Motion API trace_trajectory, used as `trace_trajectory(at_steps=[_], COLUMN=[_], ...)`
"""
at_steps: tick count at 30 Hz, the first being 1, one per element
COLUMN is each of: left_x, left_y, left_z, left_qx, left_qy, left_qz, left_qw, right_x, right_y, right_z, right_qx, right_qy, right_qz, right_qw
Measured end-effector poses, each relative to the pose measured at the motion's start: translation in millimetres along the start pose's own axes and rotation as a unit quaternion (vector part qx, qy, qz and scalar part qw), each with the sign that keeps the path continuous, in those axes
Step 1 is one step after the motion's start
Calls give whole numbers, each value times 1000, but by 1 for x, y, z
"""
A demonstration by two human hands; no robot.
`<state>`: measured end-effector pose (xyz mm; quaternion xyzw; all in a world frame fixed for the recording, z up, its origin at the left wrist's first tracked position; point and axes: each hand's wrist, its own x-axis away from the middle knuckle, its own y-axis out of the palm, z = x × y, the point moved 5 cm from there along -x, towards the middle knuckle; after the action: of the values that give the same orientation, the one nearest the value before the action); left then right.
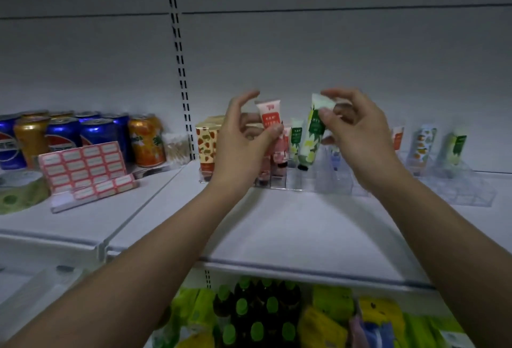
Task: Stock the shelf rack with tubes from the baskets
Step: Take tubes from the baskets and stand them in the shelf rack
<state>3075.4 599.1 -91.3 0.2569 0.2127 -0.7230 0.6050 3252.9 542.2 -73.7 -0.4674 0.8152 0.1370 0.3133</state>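
Fingers: right hand (357,131) pinches green tube (313,137) by its crimp; left hand (243,142) pinches red tube (270,114).
Advice: lower each cap-down, upright, into a free rack (318,178) slot.

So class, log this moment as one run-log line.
left hand: holds red tube | right hand: pinches green tube | over clear rack

A red-and-white plastic tube (269,114) and a white tube printed with green leaves (312,132) stand out against the pale grey shelf (291,223). Toward its left edge: blue cola cans (98,134), orange soda cans (145,139) and pink-bordered label sheets (83,166).
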Motion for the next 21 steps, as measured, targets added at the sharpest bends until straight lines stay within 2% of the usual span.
trace_trajectory(at_steps=[4, 8, 11, 15, 21], left_x=[-17, -16, -20, -15, -8], left_y=[14, 14, 9, 18, 22], left_z=[-18, -35, -31, -27, -32], left_qx=[-40, -140, -180, -198, -264], left_qy=[49, 89, 123, 147, 148], left_qz=[39, 20, 26, -10, -56], left_qw=[997, 986, 976, 969, 951], right_x=[-49, -65, -59, -51, -52], right_y=[13, 17, 19, 20, 10], right_z=[18, 34, 42, 48, 44], right_qx=[25, 70, 118, 178, 189], right_qy=[-42, -91, -124, -132, -127], right_qz=[33, 53, 28, -22, 16], right_qw=[998, 992, 985, 975, 974])
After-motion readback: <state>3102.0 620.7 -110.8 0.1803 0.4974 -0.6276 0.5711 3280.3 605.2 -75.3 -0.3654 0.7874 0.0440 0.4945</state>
